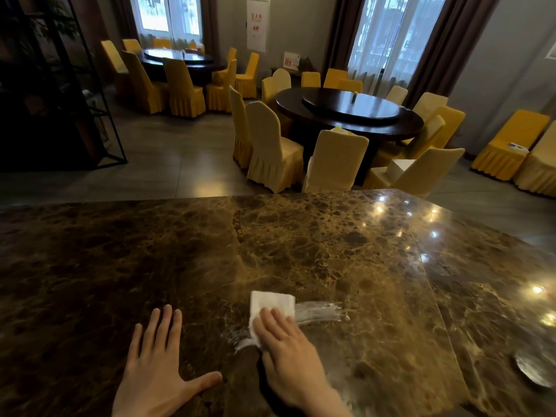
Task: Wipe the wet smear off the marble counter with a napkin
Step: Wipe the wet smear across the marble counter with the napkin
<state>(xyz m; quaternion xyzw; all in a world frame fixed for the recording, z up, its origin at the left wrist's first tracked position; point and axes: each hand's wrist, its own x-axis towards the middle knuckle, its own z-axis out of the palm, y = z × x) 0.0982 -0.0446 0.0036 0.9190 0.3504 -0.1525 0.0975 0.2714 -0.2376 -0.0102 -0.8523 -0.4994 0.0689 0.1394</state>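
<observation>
A brown veined marble counter (301,242) fills the lower half of the head view. A white folded napkin (269,303) lies flat on it near the front middle. My right hand (285,353) presses down on the napkin's near part with its fingers flat. A whitish wet smear (320,312) streaks out to the right of the napkin, and a fainter streak (239,338) shows at its lower left. My left hand (156,371) rests flat on the counter to the left, fingers spread, holding nothing.
A shiny round metal dish (534,370) sits at the counter's right edge. Beyond the counter's far edge stand yellow-covered chairs (272,149) around a dark round table (349,112). A black metal shelf frame (60,85) stands at the left.
</observation>
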